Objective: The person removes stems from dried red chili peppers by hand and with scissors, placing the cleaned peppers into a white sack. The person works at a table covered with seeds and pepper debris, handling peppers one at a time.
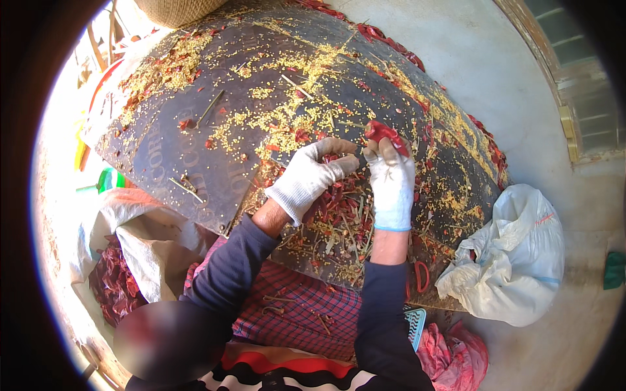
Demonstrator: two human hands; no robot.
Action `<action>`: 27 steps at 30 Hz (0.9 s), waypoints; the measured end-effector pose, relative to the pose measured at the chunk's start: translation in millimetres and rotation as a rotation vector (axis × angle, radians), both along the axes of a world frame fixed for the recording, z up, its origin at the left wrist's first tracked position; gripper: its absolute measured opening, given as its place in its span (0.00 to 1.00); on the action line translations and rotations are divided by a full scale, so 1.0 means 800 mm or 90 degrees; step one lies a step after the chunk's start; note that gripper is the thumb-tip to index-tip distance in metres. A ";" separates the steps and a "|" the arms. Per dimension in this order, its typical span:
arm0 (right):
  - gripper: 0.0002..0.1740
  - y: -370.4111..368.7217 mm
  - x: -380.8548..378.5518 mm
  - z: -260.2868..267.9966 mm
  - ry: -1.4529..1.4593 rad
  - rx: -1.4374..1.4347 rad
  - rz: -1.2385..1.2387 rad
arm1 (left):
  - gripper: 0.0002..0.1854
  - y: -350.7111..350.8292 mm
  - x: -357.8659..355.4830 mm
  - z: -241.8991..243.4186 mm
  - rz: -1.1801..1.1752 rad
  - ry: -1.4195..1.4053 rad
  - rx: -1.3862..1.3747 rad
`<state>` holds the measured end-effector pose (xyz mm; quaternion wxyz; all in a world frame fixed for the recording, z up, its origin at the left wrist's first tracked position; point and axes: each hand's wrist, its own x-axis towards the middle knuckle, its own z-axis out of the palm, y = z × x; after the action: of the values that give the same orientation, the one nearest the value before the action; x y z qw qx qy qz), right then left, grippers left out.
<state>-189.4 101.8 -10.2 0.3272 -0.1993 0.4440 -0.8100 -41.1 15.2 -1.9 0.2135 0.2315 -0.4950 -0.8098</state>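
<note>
My right hand (391, 178), in a white knit glove, grips a dried red chili pepper (384, 133) whose pale stem points left. Close beside it on the left, my left hand (320, 171), also gloved, has its thumb and fingers curled towards the right hand; whether anything small is between its fingertips I cannot tell. Below and between the hands lies a pile of red chili pieces and stems (345, 215). Yellow seeds (288, 115) are scattered across the dark board (186, 127) under them.
An open woven sack (146, 249) at the left holds dried red chilies (115, 278). A white sack (518, 264) slumps at the right edge. Red-handled scissors (420, 277) lie near the board's lower right edge, above a light blue plastic basket (415, 325) and red cloth (452, 354). A woven basket (178, 10) stands at the top.
</note>
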 end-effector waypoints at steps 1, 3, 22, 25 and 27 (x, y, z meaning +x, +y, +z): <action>0.13 0.002 0.020 0.004 0.021 -0.018 -0.012 | 0.15 0.001 -0.001 0.000 0.003 0.013 0.004; 0.12 0.010 0.041 -0.013 0.114 0.024 -0.045 | 0.18 0.001 -0.002 -0.005 -0.011 0.062 0.046; 0.23 0.041 0.075 0.036 0.776 0.319 -0.147 | 0.15 0.011 -0.007 -0.018 0.127 -0.028 -0.492; 0.13 0.029 0.079 0.019 1.066 0.342 -0.222 | 0.14 0.014 -0.008 -0.024 0.102 -0.129 -0.542; 0.08 0.028 0.082 0.017 0.829 0.315 -0.216 | 0.12 0.019 -0.007 -0.022 0.107 -0.103 -0.525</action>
<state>-123.7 123.8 3.7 -0.0991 -0.4903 0.7447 -0.4418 -46.5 30.3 -19.8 0.3141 0.2290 -0.7720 -0.5029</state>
